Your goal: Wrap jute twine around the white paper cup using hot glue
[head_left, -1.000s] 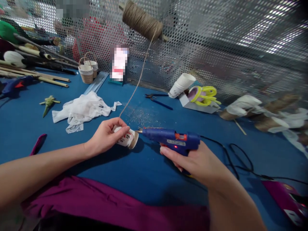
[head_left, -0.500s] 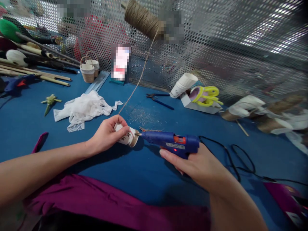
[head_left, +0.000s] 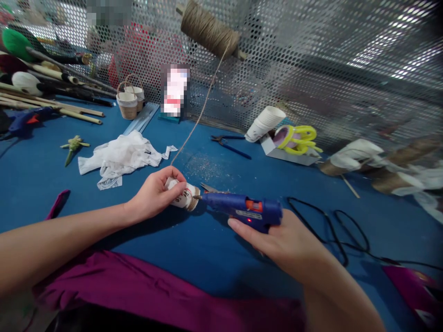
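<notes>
My left hand is closed round a white paper cup with printed marks, tipped on its side above the blue table. Brown twine is wound round the cup's end that faces right. A strand of twine runs from near my left fingers up to a spool. In my right hand is a blue glue gun with a lit red light. Its nozzle points left and meets the cup at the twine-wrapped end, as far as I can see. Scissors lie partly hidden behind the glue gun.
Crumpled white lace lies left of the twine. Pliers, stacked paper cups and a box with yellow loops stand behind. Two small baskets and a phone are by the mesh. A black cord trails right.
The glue gun's nozzle has shifted slightly down and left along the cup's wrapped end, my right hand moving with it. My left hand keeps its hold on the cup.
</notes>
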A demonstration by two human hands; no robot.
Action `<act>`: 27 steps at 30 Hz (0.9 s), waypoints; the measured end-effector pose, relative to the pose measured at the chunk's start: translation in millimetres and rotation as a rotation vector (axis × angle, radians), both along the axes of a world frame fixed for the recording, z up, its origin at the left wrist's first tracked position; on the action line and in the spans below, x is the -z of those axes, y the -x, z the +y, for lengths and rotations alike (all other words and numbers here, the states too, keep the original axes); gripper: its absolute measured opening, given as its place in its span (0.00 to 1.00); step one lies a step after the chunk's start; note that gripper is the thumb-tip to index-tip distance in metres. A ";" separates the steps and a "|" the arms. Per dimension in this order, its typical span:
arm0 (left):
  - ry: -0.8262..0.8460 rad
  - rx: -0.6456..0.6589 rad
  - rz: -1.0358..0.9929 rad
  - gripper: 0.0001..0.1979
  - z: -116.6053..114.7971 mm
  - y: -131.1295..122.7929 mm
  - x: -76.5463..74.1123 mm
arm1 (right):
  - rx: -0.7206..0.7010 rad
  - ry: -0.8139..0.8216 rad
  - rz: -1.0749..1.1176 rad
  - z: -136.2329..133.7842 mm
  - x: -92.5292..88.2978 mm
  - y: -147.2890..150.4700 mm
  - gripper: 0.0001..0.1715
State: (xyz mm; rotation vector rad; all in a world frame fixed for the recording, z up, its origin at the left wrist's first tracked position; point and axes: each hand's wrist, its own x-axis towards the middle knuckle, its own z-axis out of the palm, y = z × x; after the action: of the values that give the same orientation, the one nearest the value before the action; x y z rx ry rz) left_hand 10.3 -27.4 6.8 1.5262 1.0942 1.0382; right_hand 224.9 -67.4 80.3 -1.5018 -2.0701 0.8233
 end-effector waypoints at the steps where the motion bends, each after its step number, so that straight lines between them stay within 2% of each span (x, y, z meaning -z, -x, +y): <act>1: -0.004 0.001 0.004 0.09 0.0 -0.3 -0.2 | 0.003 0.034 0.010 -0.4 1.5 -1.0 0.08; 5: -0.040 0.005 0.026 0.08 0.0 -0.8 0.3 | 0.024 0.118 0.004 -3.0 6.8 -5.7 0.08; 13: -0.019 -0.014 0.066 0.08 -0.5 -1.1 -1.3 | 0.052 0.108 -0.039 -4.1 8.9 -5.7 0.10; 23: -0.002 -0.006 0.072 0.09 -1.0 -2.0 -3.3 | 0.099 0.127 -0.032 -5.1 -6.0 5.1 0.07; 27: -0.005 -0.014 0.088 0.09 -1.8 -2.2 -4.1 | 0.080 0.091 -0.028 -4.4 -3.5 2.6 0.06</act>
State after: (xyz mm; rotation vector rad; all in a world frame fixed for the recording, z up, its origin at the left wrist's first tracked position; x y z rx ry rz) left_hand 12.5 -29.2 10.9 1.5837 1.1652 0.9916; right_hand 222.3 -71.8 83.8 -1.6419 -2.0021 0.8814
